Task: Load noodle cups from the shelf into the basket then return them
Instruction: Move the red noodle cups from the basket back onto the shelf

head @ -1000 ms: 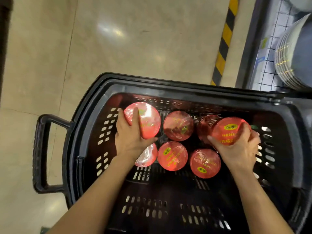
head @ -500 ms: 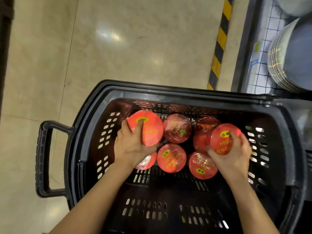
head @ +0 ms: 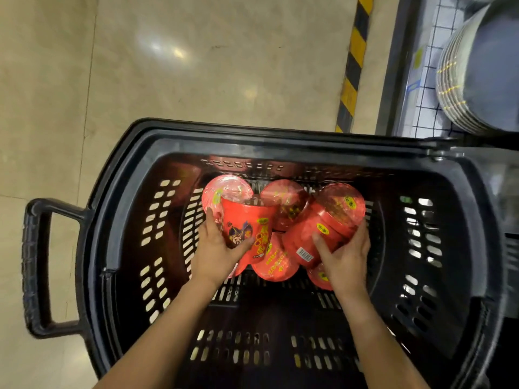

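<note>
Each hand grips one red noodle cup — left hand (head: 217,252) on a cup (head: 247,230) at frame centre, right hand (head: 346,255) on a tilted cup (head: 323,234) — inside the basket (head: 280,141). Judged: unloading; next, lift both clear toward the shelf.

Bright overhead light glares off the polished floor (head: 168,51); the basket (head: 280,136) interior sits in shadow, cup lids (head: 341,203) shine, edges bend, motion softens detail.

Probably shop: plastic shopping basket (head: 123,197), stacked plates (head: 460,80) on display shelf (head: 421,88).
</note>
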The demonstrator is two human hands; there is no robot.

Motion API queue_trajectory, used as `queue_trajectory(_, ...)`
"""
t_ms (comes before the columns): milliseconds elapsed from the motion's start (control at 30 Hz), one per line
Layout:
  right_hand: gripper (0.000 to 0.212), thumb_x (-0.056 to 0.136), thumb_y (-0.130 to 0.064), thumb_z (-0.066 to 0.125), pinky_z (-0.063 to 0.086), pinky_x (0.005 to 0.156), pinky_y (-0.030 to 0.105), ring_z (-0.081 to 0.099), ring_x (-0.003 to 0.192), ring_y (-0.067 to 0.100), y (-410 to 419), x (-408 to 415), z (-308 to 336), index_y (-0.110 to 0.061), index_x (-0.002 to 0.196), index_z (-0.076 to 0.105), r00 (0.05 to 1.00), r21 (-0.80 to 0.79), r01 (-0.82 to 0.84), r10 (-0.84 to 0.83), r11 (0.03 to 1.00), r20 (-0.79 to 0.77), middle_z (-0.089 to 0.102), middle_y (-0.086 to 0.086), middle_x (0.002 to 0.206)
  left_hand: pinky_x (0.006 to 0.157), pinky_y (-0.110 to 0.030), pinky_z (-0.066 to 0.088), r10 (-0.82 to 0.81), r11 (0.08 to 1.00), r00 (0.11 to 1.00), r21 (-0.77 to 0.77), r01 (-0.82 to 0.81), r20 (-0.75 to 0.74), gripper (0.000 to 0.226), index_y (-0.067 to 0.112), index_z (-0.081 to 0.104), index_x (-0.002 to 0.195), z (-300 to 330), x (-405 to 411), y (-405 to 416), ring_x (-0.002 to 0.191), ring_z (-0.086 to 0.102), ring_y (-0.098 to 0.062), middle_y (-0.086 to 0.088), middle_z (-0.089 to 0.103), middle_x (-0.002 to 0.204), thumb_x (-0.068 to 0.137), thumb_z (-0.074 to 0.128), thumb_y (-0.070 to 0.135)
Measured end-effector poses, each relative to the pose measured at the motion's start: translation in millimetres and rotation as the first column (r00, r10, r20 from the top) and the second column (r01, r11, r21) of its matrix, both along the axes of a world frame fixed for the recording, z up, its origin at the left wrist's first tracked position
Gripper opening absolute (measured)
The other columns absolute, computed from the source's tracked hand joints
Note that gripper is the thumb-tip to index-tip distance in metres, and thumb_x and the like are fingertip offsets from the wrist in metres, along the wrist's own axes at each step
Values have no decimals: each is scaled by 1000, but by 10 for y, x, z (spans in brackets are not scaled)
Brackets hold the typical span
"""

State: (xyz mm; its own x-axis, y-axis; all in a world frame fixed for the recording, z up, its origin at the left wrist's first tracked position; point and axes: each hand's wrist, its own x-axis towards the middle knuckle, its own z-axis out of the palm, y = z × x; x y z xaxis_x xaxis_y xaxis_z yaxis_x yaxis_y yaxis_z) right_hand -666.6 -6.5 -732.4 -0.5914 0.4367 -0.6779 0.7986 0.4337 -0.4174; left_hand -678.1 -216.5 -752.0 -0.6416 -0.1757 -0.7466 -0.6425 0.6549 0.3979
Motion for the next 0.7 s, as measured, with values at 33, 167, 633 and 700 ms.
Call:
queue_trajectory(33,108,76,-42,71,25,111,45,21,142,32,-28,22,-16,-16,151,-3,996,-32,89,-88,996,17,11,15,155,105,-38,35,36,999,999,24,-37,19,115,13,12,148,-16,28,8,128,38,-26,-14,38,139,63,73,61)
queue_trajectory(167,116,76,-38,74,30,108,44,26,140,31,-180,55,-144,-13,149,-13,913,-83,404,-396,911,98,22,17,152,99,-45,44,118,989,993,89,-117,-5,116,21,25,141,-320,215,25,120,51,-20,-5,51,130,51,66,81)
queue_trajectory(633,94,83,-19,69,39,88,25,47,116,18,-354,257,-257,-19,150,4,755,-45,647,-648,761,-100,26,14,147,106,-35,35,74,997,983,37,-69,-169,91,16,19,146,-162,308,221,128,37,-19,-10,40,138,76,62,57)
queue_trajectory(700,92,86,-18,65,39,90,29,45,122,27,-300,282,-273,-18,150,0,779,3,624,-622,781,-81,23,18,147,103,-34,34,31,999,987,17,-29,-157,90,19,10,148,-124,311,252,131,32,-20,-10,33,143,79,59,50)
